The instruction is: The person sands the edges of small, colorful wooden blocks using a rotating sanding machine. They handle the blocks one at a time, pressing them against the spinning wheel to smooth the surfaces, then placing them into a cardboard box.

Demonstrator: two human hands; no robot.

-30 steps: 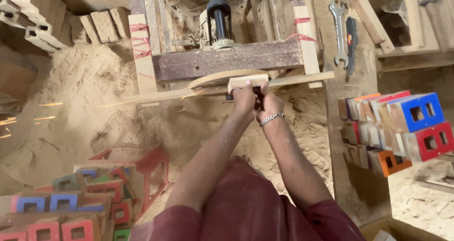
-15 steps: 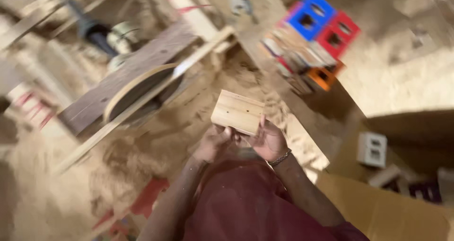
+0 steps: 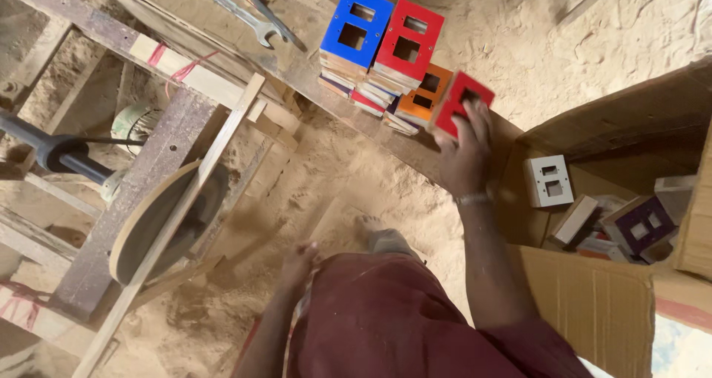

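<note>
Head view, person's own body only. Both forearms bare, no sleeves visible down to the hands. Right hand (image 3: 463,155): thin metal bracelet (image 3: 473,198) round the wrist, just behind the grip. Left hand (image 3: 299,265): nothing worn at the wrist. Lower body covered by dark maroon cloth (image 3: 393,319), loosely folded, plain, with a pale patterned strip along its left edge.

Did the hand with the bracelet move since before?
Yes. The right hand left the sanding disc and went over to the stacked coloured blocks, where it grips a red block.
</note>
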